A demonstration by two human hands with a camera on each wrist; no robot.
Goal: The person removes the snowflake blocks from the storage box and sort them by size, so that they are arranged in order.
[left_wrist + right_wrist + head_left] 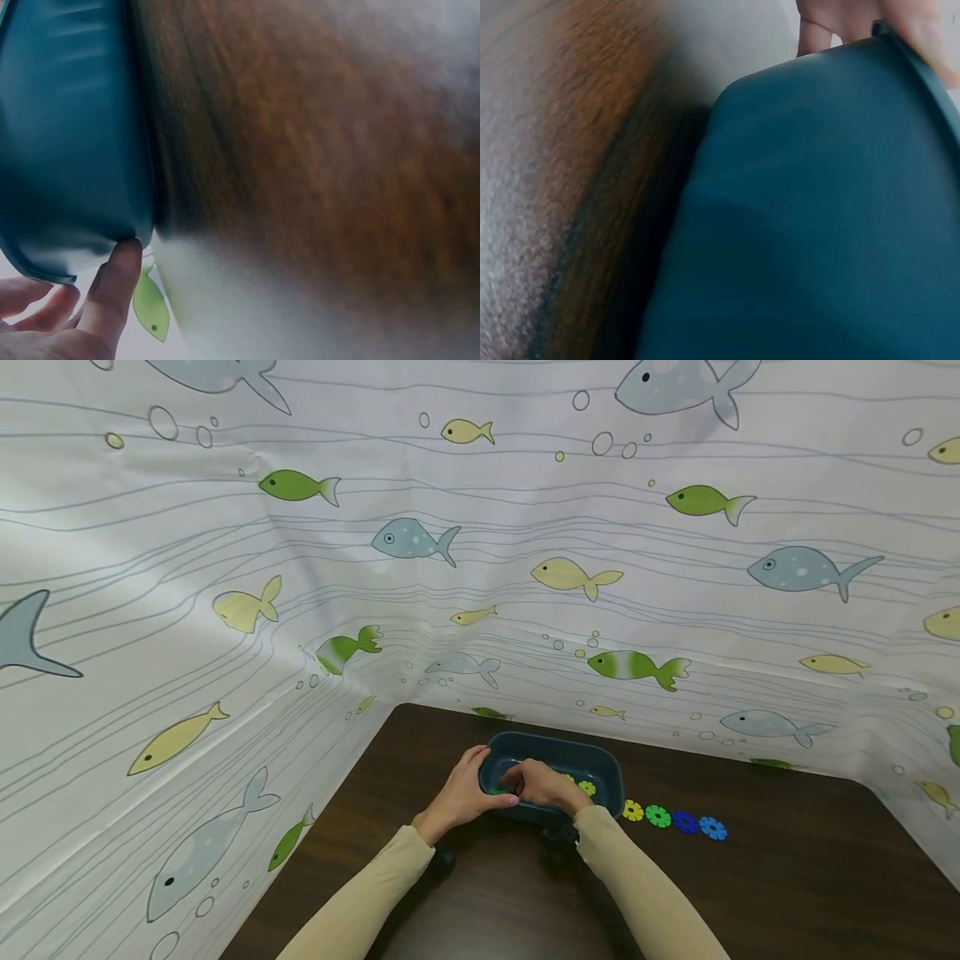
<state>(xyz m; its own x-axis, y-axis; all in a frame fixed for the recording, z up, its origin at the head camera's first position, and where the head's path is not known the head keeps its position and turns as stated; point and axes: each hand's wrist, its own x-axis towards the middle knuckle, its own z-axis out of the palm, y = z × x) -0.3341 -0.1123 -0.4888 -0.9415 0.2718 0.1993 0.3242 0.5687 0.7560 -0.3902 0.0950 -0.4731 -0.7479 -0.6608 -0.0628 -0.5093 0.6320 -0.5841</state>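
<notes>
A dark teal plastic basin [611, 774] stands on the brown table. My left hand [463, 789] grips its left end, with the thumb over the rim and the fingers against the outside, as the right wrist view also shows. My right hand [542, 782] reaches down inside the basin at its left part, fingers bent; its fingertips are hidden, so whether they pinch anything cannot be told. A green piece [497, 791] shows beside these fingers. Yellow notched plastic discs [587, 787] lie in the basin, right of the right hand.
Right of the basin, a row of notched discs lies on the table: yellow [633, 810], green [658, 816], dark blue [685, 822] and light blue [713, 828]. White fish-print sheeting [510, 543] rises behind and to the left of the table [787, 860].
</notes>
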